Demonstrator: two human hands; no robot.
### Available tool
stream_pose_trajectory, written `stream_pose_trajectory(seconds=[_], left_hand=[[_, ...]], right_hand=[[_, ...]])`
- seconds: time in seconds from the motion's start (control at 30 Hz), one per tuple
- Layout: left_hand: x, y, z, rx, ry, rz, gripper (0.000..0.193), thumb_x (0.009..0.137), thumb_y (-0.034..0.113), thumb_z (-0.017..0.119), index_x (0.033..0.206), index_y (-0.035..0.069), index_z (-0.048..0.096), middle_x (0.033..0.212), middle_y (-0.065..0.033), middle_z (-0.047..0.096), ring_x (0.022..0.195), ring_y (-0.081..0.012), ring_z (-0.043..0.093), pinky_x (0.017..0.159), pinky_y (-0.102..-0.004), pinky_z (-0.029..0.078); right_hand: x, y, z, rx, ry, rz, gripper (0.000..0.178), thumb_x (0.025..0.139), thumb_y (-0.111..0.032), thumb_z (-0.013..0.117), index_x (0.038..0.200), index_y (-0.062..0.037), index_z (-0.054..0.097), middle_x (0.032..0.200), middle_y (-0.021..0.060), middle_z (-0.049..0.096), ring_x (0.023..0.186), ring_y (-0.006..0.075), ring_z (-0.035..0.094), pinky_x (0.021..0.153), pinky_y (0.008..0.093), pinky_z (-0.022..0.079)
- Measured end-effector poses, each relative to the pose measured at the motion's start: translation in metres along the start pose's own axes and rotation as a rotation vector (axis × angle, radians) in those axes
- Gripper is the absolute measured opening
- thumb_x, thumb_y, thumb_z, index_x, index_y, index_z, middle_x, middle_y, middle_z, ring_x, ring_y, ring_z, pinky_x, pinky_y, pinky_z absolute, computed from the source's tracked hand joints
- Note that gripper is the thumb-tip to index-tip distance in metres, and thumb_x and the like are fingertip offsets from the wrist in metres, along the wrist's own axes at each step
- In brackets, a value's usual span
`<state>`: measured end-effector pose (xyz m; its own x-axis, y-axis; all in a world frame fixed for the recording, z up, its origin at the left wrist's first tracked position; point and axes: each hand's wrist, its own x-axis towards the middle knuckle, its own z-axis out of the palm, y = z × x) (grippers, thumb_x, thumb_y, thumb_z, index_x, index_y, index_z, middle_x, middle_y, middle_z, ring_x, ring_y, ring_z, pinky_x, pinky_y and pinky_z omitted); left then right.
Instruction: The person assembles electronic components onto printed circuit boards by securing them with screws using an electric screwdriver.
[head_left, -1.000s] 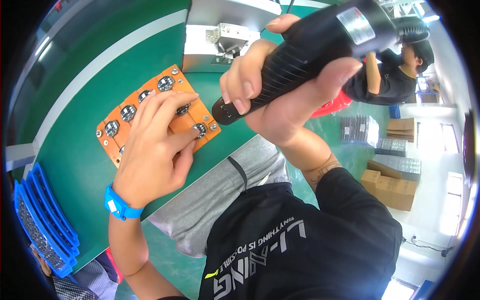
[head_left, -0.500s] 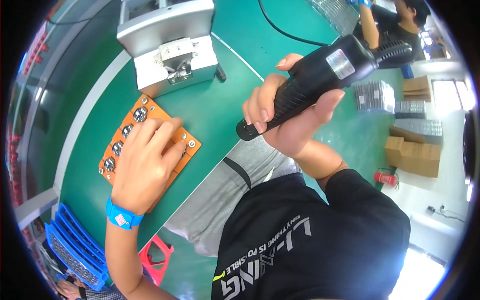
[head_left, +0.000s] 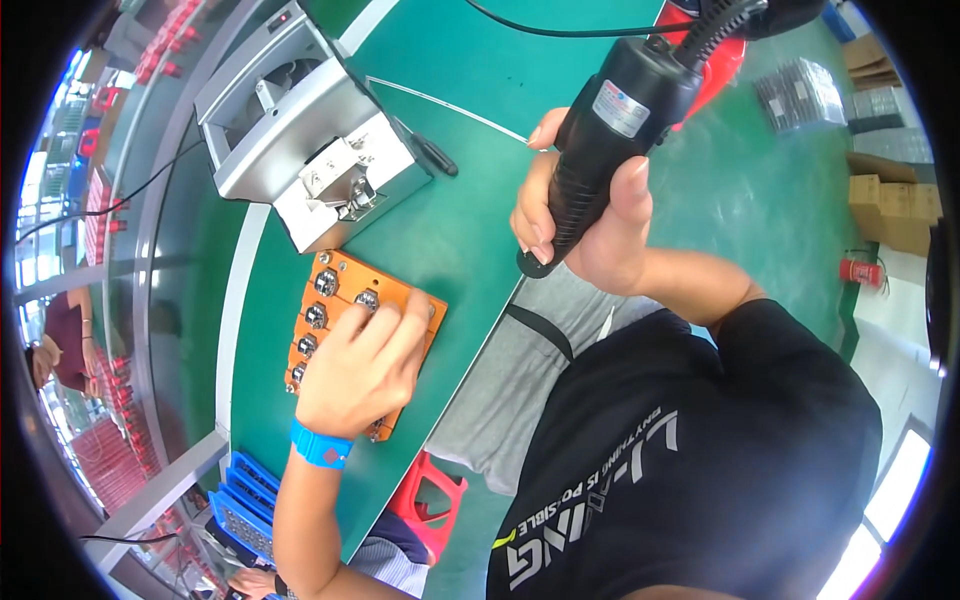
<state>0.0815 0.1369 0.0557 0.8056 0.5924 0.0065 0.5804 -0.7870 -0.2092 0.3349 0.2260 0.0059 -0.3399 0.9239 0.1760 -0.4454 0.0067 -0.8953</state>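
An orange fixture plate (head_left: pixel 428 345) lies on the green table, holding several round metal parts (head_left: pixel 326 282) in rows. My left hand (head_left: pixel 365 370), with a blue wrist strap (head_left: pixel 320 445), is over the plate. Its fingers are bent together and the tips reach down among the parts; what they grip, if anything, is hidden. My right hand (head_left: pixel 605 230) is wrapped round a black electric screwdriver (head_left: pixel 610 130) with a ribbed grip and a pale label. The tool is held up to the right of the plate, apart from it, and no bit can be made out.
A silver screw-feeder-like machine (head_left: pixel 340 185) stands just beyond the plate, with a dark-handled lever (head_left: pixel 435 155) at its side. A black cable (head_left: pixel 570 32) crosses the far table. Blue trays (head_left: pixel 245 510) stand at the lower left; a red stool (head_left: pixel 435 505) is beside the table edge.
The whole view has shifted, so machine and plate appear farther right. My left hand's fingers have moved across the plate's parts. The screwdriver in my right hand stands more upright.
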Motion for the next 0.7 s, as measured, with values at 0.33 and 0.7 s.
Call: stream_pose_trajectory(seconds=[0.33,0.7], left_hand=[[-0.004,-0.001,0.004,-0.126,0.029,-0.103,0.028,0.078,0.007,0.070,0.103,-0.006,0.071,0.121,-0.0137,0.065,0.095,-0.0223,0.062,0.080,-0.0352,0.052],[0.036,-0.108,-0.027,-0.091,0.673,-0.743,0.009,0.093,0.000,0.070,0.101,-0.001,0.073,0.118,-0.0153,0.063,0.100,-0.0281,0.064,0.085,-0.0384,0.052]], right_hand=[[0.003,0.002,0.004,0.041,-0.003,0.016,0.084,0.094,-0.084,0.036,0.126,-0.0061,0.044,0.061,0.0062,0.054,0.044,0.0160,0.048,0.048,0.0331,0.043],[0.014,-0.014,0.029,0.092,-0.094,-0.040,0.093,0.088,-0.090,0.034,0.128,-0.0067,0.042,0.063,0.0068,0.055,0.046,0.0175,0.050,0.052,0.0339,0.045]])
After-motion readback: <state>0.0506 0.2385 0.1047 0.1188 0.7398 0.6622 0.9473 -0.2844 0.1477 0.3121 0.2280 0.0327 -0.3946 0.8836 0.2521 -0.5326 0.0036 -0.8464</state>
